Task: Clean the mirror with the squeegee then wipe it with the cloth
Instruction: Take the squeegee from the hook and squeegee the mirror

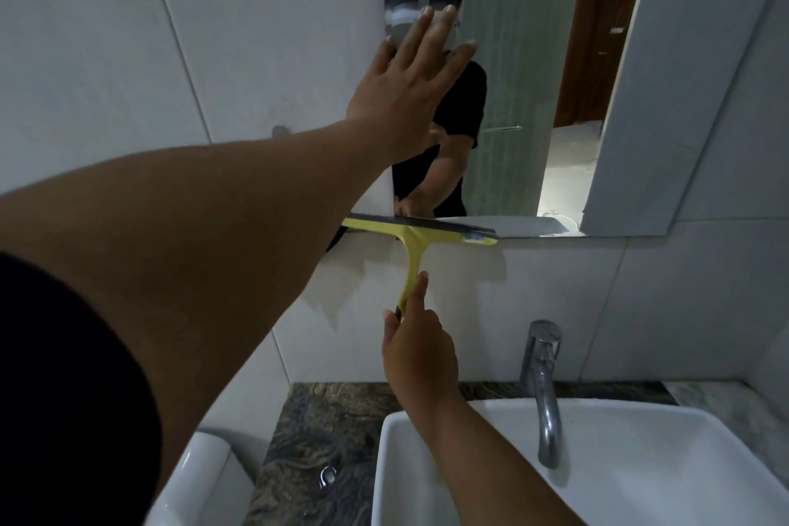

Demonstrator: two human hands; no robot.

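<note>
Two bare hands are raised toward a mirror point(533, 77) fixed to a tiled wall point(128, 34). The left hand point(405, 85) is laid flat at the mirror's left edge, high up, with its fingers spread and nothing held. The right hand point(416, 348) is closed round the lower end of the handle of a yellow squeegee point(412, 241), the thumb lying along the handle and pointing up. The squeegee's dark blade is set level at the mirror's bottom edge, toward the left corner, with its left end hidden behind the left forearm and its right end carrying a whitish smear. Whether the blade is pressed on the glass or on the tile just below cannot be told. The cloth is not seen. In the glass, a figure in a black top with a head-worn device is reflected. Below the mirror, a white basin point(640, 483) is seen near and to the right, with a chrome tap point(544, 389) standing at its far rim. A dark stone worktop point(324, 431) lies left of the basin, and a second white fixture point(200, 478) is glimpsed at the near left.
</note>
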